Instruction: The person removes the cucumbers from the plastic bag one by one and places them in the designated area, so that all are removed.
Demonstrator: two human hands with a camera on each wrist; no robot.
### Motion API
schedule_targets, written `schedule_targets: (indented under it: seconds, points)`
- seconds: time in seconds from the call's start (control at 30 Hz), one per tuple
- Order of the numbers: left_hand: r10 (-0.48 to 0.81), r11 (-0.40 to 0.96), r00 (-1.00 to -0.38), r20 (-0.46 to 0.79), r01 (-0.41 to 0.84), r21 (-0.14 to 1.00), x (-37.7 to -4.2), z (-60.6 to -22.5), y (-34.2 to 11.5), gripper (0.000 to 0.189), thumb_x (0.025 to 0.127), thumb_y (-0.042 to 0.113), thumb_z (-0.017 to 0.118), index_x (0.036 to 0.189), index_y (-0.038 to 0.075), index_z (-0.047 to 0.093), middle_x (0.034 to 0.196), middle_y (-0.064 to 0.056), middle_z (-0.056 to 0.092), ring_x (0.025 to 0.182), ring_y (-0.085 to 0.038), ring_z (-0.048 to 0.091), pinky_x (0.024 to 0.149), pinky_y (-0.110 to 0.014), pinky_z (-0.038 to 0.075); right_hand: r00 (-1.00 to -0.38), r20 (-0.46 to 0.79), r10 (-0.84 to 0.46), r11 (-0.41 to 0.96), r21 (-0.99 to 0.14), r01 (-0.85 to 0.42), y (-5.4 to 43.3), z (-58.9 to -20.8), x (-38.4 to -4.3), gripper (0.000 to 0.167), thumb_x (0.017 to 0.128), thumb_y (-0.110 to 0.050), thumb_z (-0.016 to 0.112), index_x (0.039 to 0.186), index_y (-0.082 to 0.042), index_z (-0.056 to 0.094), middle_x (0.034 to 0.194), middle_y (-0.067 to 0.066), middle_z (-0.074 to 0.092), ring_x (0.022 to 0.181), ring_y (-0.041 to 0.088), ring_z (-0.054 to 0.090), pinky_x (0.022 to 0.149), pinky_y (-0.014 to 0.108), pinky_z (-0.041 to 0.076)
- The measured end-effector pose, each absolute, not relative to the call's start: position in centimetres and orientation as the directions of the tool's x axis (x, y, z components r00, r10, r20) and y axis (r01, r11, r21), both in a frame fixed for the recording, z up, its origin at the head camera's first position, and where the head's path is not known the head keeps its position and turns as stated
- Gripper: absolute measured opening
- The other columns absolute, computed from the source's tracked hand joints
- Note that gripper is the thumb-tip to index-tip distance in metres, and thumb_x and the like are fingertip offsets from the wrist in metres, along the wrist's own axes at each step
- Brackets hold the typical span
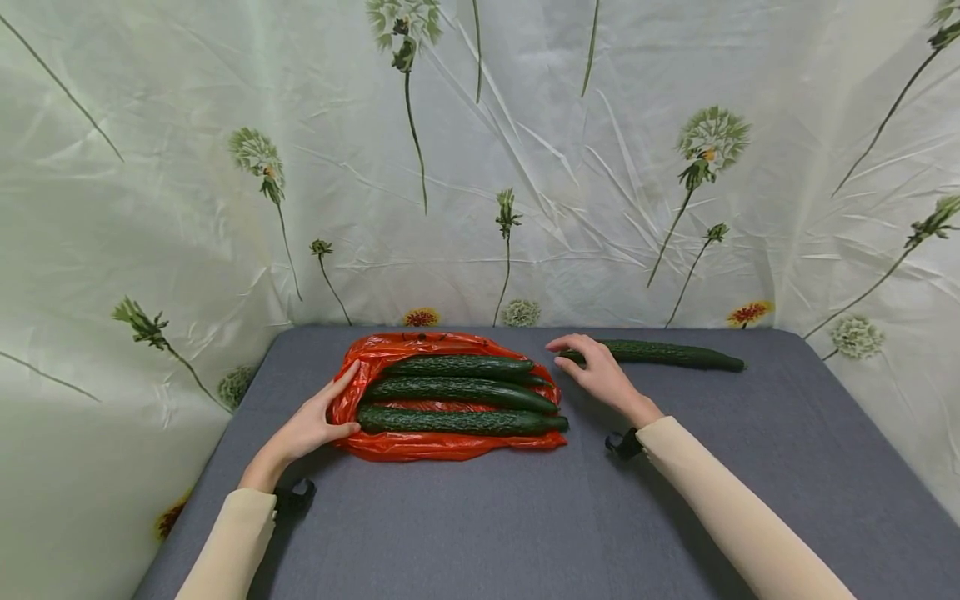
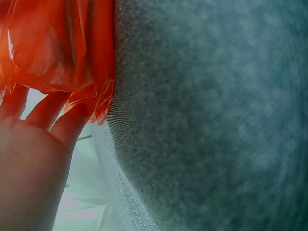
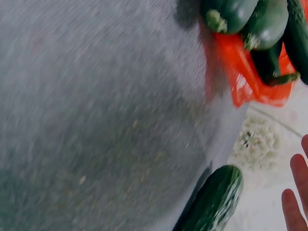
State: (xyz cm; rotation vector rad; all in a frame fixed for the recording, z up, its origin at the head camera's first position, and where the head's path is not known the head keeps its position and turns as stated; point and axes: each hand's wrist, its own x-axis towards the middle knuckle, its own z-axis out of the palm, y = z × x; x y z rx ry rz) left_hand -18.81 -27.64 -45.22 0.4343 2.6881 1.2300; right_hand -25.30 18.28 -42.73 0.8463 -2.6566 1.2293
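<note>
A red plastic bag (image 1: 450, 448) lies on the table with several long dark green cucumbers (image 1: 457, 389) side by side in it, their right ends at its mouth. My left hand (image 1: 311, 425) holds the bag's left end, thumb at the near corner and fingers along the far one. In the left wrist view, the fingertips are hidden behind the red film. Another cucumber (image 1: 675, 353) lies alone to the right of the bag. Over its left end is my right hand (image 1: 600, 375), fingers bent and parted; in the right wrist view, its fingers (image 3: 301, 178) are apart from that cucumber (image 3: 211, 202).
A grey cloth covers the table (image 1: 480, 525). Behind and at the sides hangs a pale curtain (image 1: 465, 167) printed with dandelions, close to the table's back edge. Black bands (image 1: 624, 444) are on both wrists.
</note>
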Motion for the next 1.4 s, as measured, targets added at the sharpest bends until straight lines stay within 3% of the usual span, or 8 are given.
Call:
schedule_targets:
  seconds: [0.53, 0.9, 1.4]
  points:
    - [0.375, 0.596, -0.927, -0.026, 0.219, 0.773, -18.9, -45.5, -27.5, 0.101, 0.081, 0.021, 0.075, 0.156, 0.022, 0.008, 0.155, -0.026, 0.005, 0.139, -0.049, 0.006, 0.101, -0.069, 0.016, -0.785, 0.354, -0.509, 0.438, -0.678, -0.59, 15.6, -42.4, -24.6, 0.024, 0.095, -0.01, 0.06, 0.118, -0.006, 0.065, 0.118, 0.007, 0.061, 0.114, 0.027, 0.053, 0.094, 0.055, 0.04]
    - [0.372, 0.601, -0.927, -0.037, 0.21, 0.771, -18.7, -45.3, -27.4, 0.105, 0.079, 0.025, 0.078, 0.156, 0.023, 0.006, 0.156, -0.024, 0.002, 0.139, -0.048, 0.003, 0.1, -0.07, 0.015, -0.733, 0.401, -0.549, 0.378, -0.663, -0.646, 12.8, -42.2, -23.7, 0.024, 0.095, -0.01, 0.06, 0.117, -0.004, 0.065, 0.116, 0.005, 0.063, 0.11, 0.023, 0.056, 0.09, 0.046, 0.045]
    - [0.38, 0.593, -0.924, -0.038, 0.212, 0.777, -18.8, -45.4, -27.4, 0.105, 0.08, 0.025, 0.077, 0.156, 0.024, 0.005, 0.156, -0.024, 0.001, 0.14, -0.047, 0.003, 0.1, -0.07, 0.014, -0.7, 0.337, -0.63, 0.332, -0.698, -0.634, 8.9, -42.6, -22.5, 0.027, 0.094, -0.007, 0.061, 0.121, -0.003, 0.062, 0.121, 0.005, 0.061, 0.113, 0.022, 0.054, 0.095, 0.043, 0.043]
